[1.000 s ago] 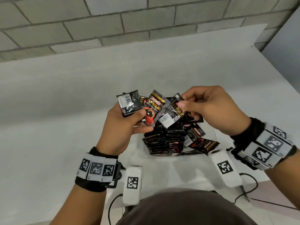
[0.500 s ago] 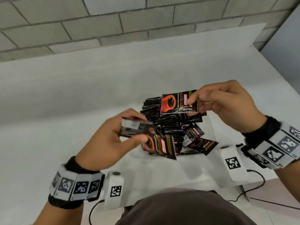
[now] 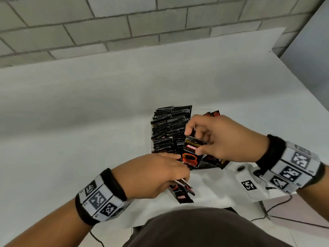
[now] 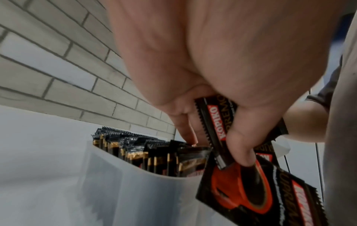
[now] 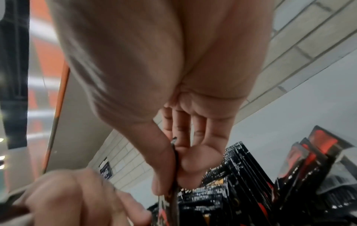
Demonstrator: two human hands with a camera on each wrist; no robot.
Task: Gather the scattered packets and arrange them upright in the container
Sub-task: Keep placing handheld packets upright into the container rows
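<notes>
"KOPIKO" on the held packet (image 4: 216,125)

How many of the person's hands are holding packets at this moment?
2. The left hand grips a few packets at the near edge of the container; their exact number is hidden. The right hand pinches one packet above the container.

On the white tabletop (image 3: 106,107) stands a clear container (image 3: 201,111) packed with black packets (image 3: 169,125) standing on edge in rows. The right hand (image 3: 226,138) pinches one black packet with a red cup (image 3: 192,154) between thumb and fingers at the container's near end. The left hand (image 3: 156,173), just beside it, grips a few more packets (image 3: 181,193) that stick out below its fingers. Loose packets (image 3: 217,160) lie under the right hand.
</notes>
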